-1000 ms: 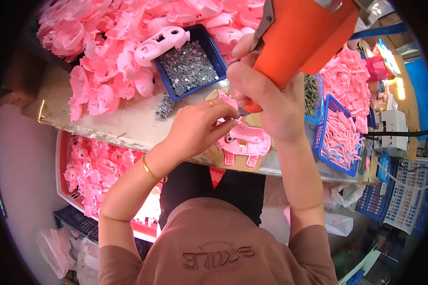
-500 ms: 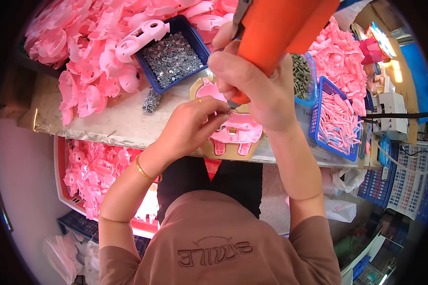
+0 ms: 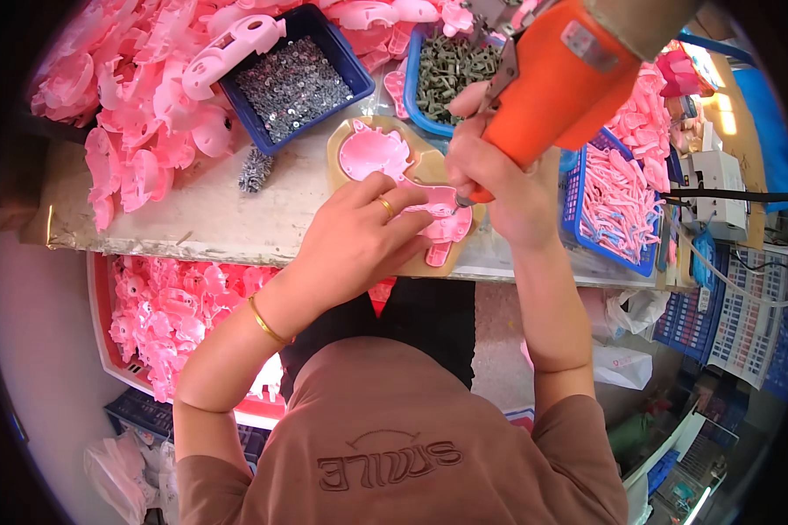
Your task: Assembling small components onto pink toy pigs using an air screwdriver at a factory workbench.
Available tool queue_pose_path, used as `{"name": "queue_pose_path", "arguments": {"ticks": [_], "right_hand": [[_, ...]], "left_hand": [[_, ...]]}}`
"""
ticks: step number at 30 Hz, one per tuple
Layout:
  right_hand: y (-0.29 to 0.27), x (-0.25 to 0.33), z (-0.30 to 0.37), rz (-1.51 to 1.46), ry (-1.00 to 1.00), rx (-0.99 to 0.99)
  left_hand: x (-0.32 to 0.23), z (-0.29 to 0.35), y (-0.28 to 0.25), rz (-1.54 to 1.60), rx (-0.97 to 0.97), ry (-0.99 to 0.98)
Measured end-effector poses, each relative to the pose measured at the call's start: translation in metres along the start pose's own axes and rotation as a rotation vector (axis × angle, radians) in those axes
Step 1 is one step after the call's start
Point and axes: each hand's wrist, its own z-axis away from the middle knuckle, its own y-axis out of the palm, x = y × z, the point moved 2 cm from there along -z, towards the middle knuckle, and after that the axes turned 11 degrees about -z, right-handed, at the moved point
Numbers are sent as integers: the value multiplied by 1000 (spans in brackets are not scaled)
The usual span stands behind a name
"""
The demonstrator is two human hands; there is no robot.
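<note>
The right hand (image 3: 508, 188) grips an orange tool (image 3: 556, 96), the left hand (image 3: 355, 229), hold unclear, lies over a pink shell (image 3: 372, 154) near the table's (image 3: 201, 210) front edge, and lettering (image 3: 389, 467) marks the shirt (image 3: 385, 385).

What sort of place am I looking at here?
Probably a small assembly workshop: heaped pink plastic shells, a dark blue tray of small metal parts, and an orange handheld tool in the right hand.

The left forearm (image 3: 235, 348) is angled inward, the right forearm (image 3: 553, 306) extended nearly straight ahead. The left hand (image 3: 352, 232) is held with its back turned upward, fingers (image 3: 404, 199) partly bent; near it, the right hand (image 3: 510, 192) is curled in a grip.
</note>
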Motion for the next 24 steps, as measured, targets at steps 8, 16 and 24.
{"name": "queue_pose_path", "arguments": {"ticks": [8, 16, 24], "right_hand": [[-5, -14, 4, -9, 2, -74], [-9, -23, 11, 21, -70, -113], [-2, -18, 7, -15, -16, -150]], "left_hand": [[-2, 5, 17, -168, 15, 26], [-3, 4, 21, -162, 5, 21], [-3, 5, 21, -153, 21, 14]]}}
